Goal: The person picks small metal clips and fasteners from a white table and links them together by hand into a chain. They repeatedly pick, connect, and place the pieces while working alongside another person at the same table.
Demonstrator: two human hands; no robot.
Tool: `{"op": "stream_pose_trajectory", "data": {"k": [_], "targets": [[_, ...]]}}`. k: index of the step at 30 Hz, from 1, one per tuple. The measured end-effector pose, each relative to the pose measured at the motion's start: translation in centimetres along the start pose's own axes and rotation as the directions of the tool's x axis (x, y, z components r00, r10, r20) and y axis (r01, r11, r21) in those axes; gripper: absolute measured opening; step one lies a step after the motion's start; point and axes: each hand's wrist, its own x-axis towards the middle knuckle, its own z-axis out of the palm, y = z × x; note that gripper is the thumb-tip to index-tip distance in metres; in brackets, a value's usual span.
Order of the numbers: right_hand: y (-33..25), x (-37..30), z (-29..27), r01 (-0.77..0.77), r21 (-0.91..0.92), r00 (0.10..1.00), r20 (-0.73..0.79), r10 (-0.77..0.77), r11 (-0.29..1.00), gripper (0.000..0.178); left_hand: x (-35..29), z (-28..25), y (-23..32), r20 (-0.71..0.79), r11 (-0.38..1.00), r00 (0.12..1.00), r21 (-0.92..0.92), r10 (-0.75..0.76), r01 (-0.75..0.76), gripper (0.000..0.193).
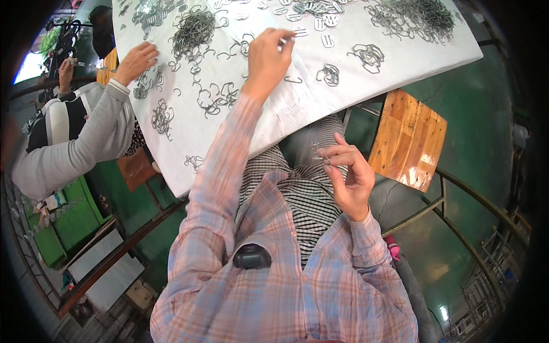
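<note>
My left hand [269, 63] reaches across the white-covered table [343, 71], thumb and forefinger closing at the edge of a flat silver slide buckle [300, 32]. A single bent wire hook [293, 80] lies just below that hand. Over my lap, my right hand [351, 177] is closed in a pinch. A small, shiny, metal-looking piece shows at its fingertips, too smeared by motion to name. More flat slide buckles [327, 40] are scattered beyond my left hand. A tangled heap of bent wire hooks [194, 31] lies to its left, with loose ones around it.
Another wire heap [426, 20] lies at the far right, with a smaller clump [369, 57] nearer. A co-worker's hand [137, 62] rests over pieces at the table's left. A wooden stool [409, 137] stands right of my lap, beside metal rails [480, 200].
</note>
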Motion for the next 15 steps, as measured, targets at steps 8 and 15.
{"op": "stream_pose_trajectory", "data": {"k": [8,15], "targets": [[0.8,-0.4,-0.2,0.016,-0.058,1.000,-0.018,-0.017,0.998,0.015,1.7,2.9,-0.5,0.081,0.989,0.986,0.042,-0.146,0.143,0.025],[1.6,0.1,0.6,0.033,-0.150,0.999,0.009,-0.032,0.988,0.013,-10.0,-6.1,7.9,0.528,0.812,0.804,-0.321,-0.274,0.488,0.019]]}}
